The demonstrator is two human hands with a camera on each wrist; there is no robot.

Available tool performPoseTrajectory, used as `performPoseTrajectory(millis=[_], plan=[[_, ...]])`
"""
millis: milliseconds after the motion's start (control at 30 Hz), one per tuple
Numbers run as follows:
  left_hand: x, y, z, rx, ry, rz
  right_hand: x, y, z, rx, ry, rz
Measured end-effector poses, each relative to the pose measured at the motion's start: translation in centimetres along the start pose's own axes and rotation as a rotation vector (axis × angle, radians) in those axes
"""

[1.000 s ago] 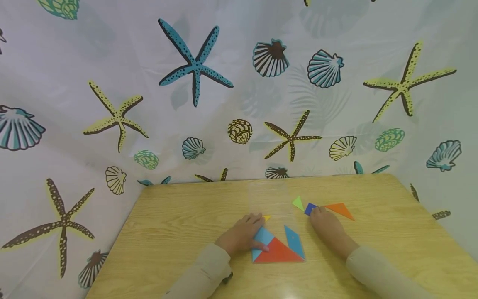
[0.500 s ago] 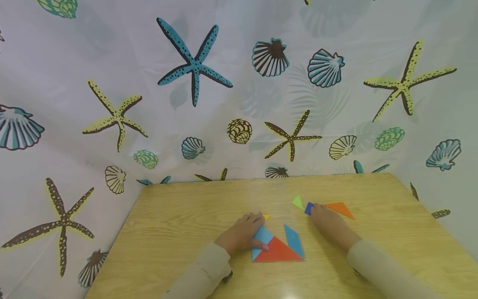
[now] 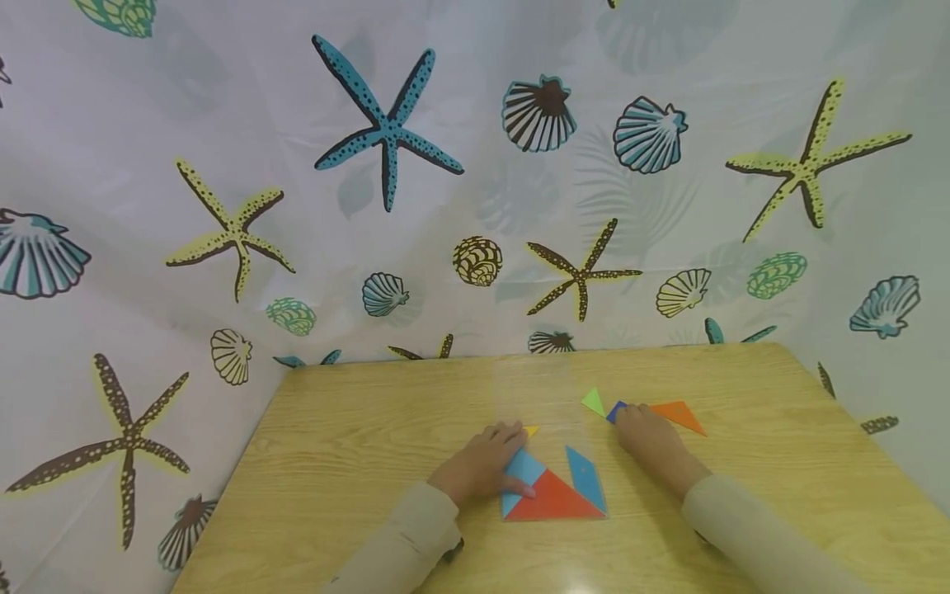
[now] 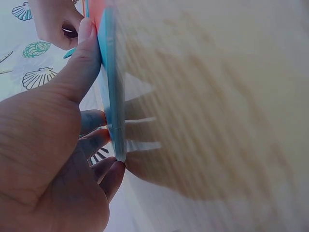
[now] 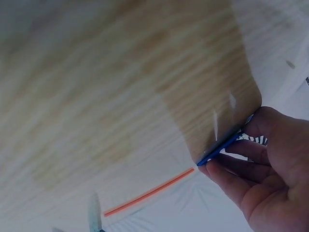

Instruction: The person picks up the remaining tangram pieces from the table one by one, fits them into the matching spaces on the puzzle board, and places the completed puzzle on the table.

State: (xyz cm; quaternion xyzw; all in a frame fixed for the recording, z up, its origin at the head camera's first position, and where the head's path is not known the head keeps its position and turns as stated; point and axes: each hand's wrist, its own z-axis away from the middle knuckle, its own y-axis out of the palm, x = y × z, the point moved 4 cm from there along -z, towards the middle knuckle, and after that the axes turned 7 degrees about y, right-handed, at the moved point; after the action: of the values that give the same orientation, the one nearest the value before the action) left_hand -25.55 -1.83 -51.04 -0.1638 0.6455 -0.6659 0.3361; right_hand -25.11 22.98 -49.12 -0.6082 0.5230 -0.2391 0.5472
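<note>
My left hand [image 3: 481,464] rests with spread fingers on the left part of a tangram layout, thumb across the light blue triangle [image 3: 525,468] and the red triangle [image 3: 557,500]. In the left wrist view, its fingertips [image 4: 112,178] touch the layout's edge. A yellow piece [image 3: 532,431] shows past the knuckles, mostly hidden. A blue parallelogram [image 3: 584,477] stands apart from the red triangle's upper side. To the right, my right hand [image 3: 653,441] pinches a dark blue tangram piece [image 5: 222,147] by its edges, flat at table level; its full shape is covered.
A lime green triangle [image 3: 594,402] lies just left of the dark blue piece. An orange triangle [image 3: 679,415] is right behind my right hand. The wooden table [image 3: 356,421] meets a white curtain [image 3: 445,313] printed with starfish and shells.
My right hand shifts and turns the dark blue piece slightly, bringing it close to the lime triangle. The left hand and the pieces under it stay put.
</note>
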Motion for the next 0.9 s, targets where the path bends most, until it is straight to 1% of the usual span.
performPoseTrajectory(millis=[133,233,367,500,567,667,767,900], plan=[[0.0,0.1,0.0,-0.003,0.008,-0.005,-0.4,0.3,0.2,0.018,0.015,-0.089],[0.0,0.1,0.0,-0.009,0.014,-0.002,-0.6,0.2,0.5,-0.007,-0.003,-0.140],[0.0,-0.2,0.2,-0.034,0.031,-0.002,-0.6,-0.2,0.7,-0.055,-0.030,-0.146],[0.0,-0.1,0.2,-0.042,0.039,-0.010,-0.7,-0.4,0.8,-0.056,0.011,-0.181],[0.0,0.0,0.1,-0.034,0.032,-0.008,-0.8,-0.5,0.9,-0.053,0.031,-0.188],[0.0,0.1,0.1,-0.020,0.012,0.000,-1.0,-0.7,1.1,-0.066,0.079,-0.244],[0.0,0.0,0.0,-0.019,0.000,-0.006,-1.4,-1.0,1.3,-0.109,0.124,-0.316],[-0.2,-0.2,0.1,-0.027,-0.006,-0.025,-2.0,-1.1,1.6,-0.149,0.150,-0.378]])
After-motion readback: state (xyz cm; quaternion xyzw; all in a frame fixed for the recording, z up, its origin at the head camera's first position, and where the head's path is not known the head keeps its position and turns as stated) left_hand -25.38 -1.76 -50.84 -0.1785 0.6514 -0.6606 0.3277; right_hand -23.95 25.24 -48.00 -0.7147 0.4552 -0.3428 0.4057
